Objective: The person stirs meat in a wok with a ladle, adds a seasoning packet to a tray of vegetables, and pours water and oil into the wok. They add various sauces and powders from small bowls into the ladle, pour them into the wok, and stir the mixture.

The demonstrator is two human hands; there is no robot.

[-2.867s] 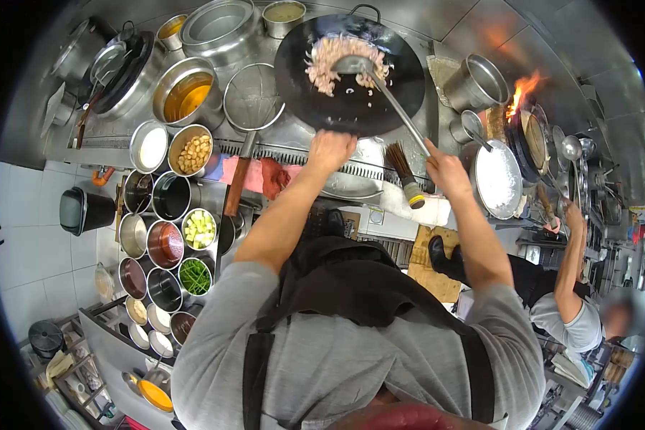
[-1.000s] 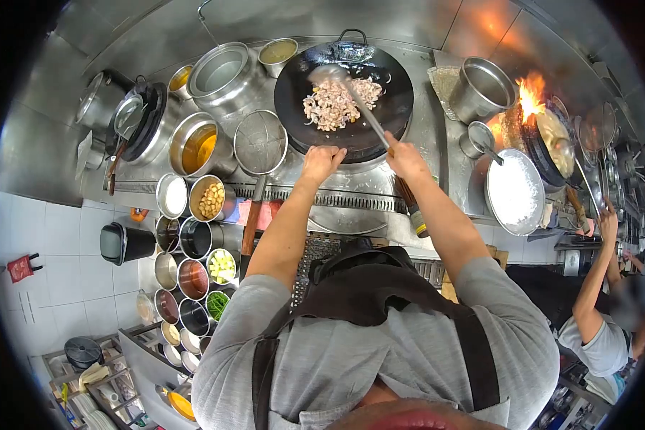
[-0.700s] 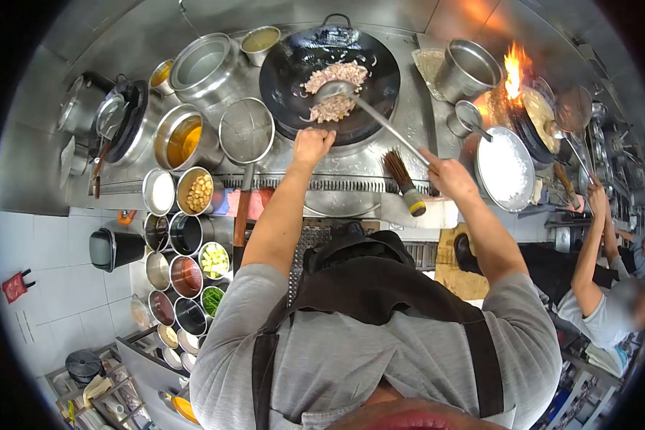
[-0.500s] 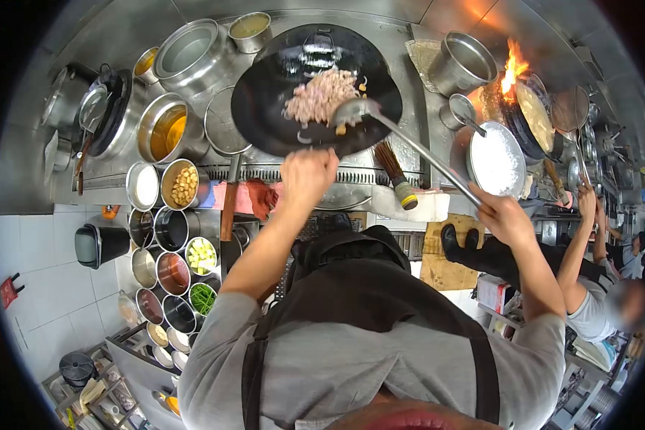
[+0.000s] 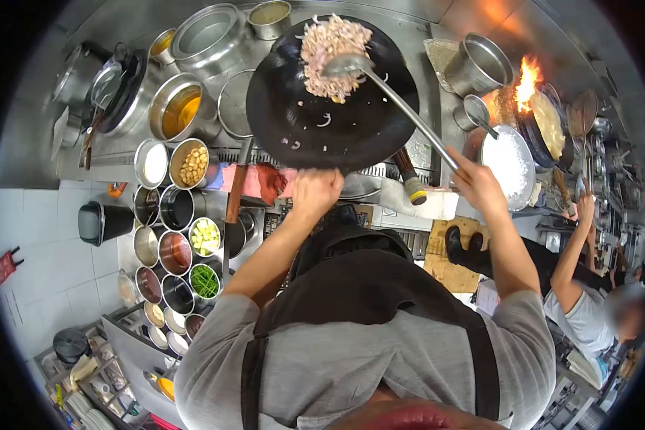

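A large black wok (image 5: 287, 115) is tilted over the stove, its near rim gripped by my left hand (image 5: 317, 192), whose fingers are closed there. Pale pieces of chopped meat with onion slivers (image 5: 337, 39) are bunched at the wok's far side. My right hand (image 5: 478, 183) is wrapped around the handle end of a long steel ladle (image 5: 408, 107). The ladle's bowl sits against the meat. A few onion bits lie scattered on the wok's near surface.
Left stand a pot of oil (image 5: 181, 115), a wire strainer (image 5: 235, 107) and several containers of ingredients (image 5: 193, 168). A bamboo brush (image 5: 408, 175) lies right of the wok. Farther right are a bowl of white powder (image 5: 507, 168), an open flame (image 5: 528, 82) and a co-worker (image 5: 580, 301).
The wok has tipped and the meat has moved from its middle to the far side. The ladle has shifted upward, and my left hand has dropped slightly toward me.
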